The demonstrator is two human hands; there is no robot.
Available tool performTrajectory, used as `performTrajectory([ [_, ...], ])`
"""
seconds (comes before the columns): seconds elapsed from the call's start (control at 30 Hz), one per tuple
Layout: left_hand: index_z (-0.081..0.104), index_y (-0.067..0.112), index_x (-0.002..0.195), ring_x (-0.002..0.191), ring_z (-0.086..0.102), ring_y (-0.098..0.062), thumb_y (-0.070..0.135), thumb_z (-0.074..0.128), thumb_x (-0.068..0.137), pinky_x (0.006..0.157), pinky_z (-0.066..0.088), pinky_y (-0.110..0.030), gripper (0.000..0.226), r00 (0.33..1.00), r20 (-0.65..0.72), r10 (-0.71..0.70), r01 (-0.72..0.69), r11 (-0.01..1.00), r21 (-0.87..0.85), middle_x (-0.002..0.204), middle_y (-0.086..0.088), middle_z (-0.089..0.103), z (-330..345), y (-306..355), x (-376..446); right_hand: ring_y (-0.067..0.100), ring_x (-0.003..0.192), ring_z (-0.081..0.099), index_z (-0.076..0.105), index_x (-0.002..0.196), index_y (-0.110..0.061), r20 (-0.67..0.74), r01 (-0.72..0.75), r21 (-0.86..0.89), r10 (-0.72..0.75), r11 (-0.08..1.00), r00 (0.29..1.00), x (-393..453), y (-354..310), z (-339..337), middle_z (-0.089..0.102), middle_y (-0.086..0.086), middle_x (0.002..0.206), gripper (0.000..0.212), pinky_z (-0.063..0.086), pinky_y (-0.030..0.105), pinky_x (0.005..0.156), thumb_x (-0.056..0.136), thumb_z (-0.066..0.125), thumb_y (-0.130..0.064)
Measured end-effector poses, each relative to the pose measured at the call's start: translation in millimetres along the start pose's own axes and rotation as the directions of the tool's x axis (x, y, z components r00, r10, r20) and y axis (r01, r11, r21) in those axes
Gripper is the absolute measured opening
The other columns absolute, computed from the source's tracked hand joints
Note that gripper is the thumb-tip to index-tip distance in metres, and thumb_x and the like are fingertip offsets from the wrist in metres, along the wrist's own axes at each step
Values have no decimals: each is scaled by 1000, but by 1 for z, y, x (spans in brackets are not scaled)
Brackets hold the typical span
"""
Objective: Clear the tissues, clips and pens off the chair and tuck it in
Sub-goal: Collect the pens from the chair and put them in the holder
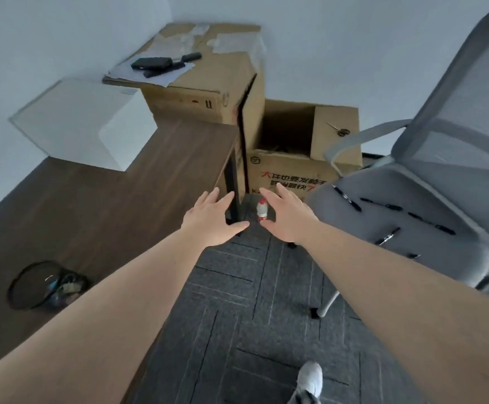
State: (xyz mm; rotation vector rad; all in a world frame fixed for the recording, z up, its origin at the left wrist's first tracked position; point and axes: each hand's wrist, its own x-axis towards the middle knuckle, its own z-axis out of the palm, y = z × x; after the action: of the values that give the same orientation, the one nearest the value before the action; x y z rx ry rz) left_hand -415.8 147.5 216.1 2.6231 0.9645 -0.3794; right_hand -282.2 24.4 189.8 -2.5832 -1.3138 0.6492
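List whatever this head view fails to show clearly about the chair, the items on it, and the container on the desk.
- Chair: its right side is cut off by the frame edge, so more items may lie there.
- Dark items on the seat: too small and blurred to tell pens from clips.
- Tissues: none visible.
- Mesh container: the left forearm covers part of its blurred contents.

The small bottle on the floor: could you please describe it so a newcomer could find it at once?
Start at the dark wooden desk and follow its black leg down to the grey carpet. There stands a small white bottle with a red cap, upright and the only bottle in view.
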Motion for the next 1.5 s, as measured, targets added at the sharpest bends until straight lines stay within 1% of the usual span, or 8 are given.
performTrajectory([
  [0.37, 0, 38, 148, 148, -4, -26, 74, 36, 81, 118, 14, -55, 84, 923, 232, 308, -351, 919, 178, 161, 0, -7, 65, 202, 98, 30, 150, -3, -2, 150, -43, 76, -450, 257, 446, 855, 892, -32, 225, 8, -9, 1, 162, 75, 16, 53, 118, 95, 49, -43],
  [0.57, -1, 38, 149, 148, -6, -24, 62, 41, 88, 116, 10, -54, 78, 857, 364, 365, -460, 860, 222, 161, 3, -9, 110, 273, 136, 31, 146, 12, 6, 151, -40, 144, -625, 372, 623, 686, 769, -50, 306, 30, 9, 3, 159, 73, 38, 49, 106, 93, 51, -39],
  [0.8, 2, 35, 150, 148, -2, -26, 49, 37, 96, 119, 13, -48, 66, 816, 417, 400, -515, 830, 212, 161, -1, -5, 152, 299, 191, 32, 132, 35, 9, 149, -40, 227, -742, 428, 733, 517, 641, -47, 351, 65, 28, 8, 147, 69, 45, 45, 97, 93, 50, -34],
  [1.07, 6, 29, 151, 148, 5, -29, 34, 41, 98, 118, 21, -47, 64, 762, 455, 460, -621, 719, 314, 161, -6, 1, 191, 313, 295, 34, 125, 37, 15, 148, -32, 279, -869, 421, 874, 261, 397, -4, 390, 96, 35, 13, 136, 60, 43, 42, 87, 96, 46, -28],
  [1.17, 12, 22, 151, 146, 10, -32, 24, 44, 97, 117, 25, -46, 63, 754, 392, 527, -651, 678, 341, 159, -11, 10, 193, 316, 309, 32, 120, 40, 22, 142, -27, 290, -875, 435, 887, 212, 359, -5, 394, 95, 41, 12, 128, 56, 40, 39, 76, 93, 48, -19],
  [1.23, 15, 19, 149, 145, 15, -32, 21, 45, 96, 114, 29, -45, 61, 711, 485, 509, -688, 647, 329, 158, -12, 15, 220, 322, 359, 32, 119, 41, 24, 140, -26, 357, -908, 406, 897, 104, 262, 32, 410, 118, 44, 12, 126, 56, 40, 38, 75, 91, 49, -16],
  [1.37, 27, 15, 144, 131, 35, -32, 17, 50, 93, 97, 42, -44, 56, 690, 482, 541, -723, 544, 426, 142, -11, 37, 228, 314, 360, 32, 118, 42, 22, 143, -26, 340, -899, 429, 906, 89, 252, 30, 405, 122, 45, 13, 127, 64, 41, 38, 75, 88, 47, -5],
  [1.5, 39, 11, 129, 113, 44, -34, 1, 50, 86, 86, 43, -42, 46, 664, 466, 585, -745, 468, 475, 123, -14, 46, 242, 317, 372, 35, 110, 50, 12, 149, -31, 340, -879, 471, 904, 75, 259, 42, 408, 118, 44, 13, 126, 78, 47, 39, 76, 86, 42, 4],
])
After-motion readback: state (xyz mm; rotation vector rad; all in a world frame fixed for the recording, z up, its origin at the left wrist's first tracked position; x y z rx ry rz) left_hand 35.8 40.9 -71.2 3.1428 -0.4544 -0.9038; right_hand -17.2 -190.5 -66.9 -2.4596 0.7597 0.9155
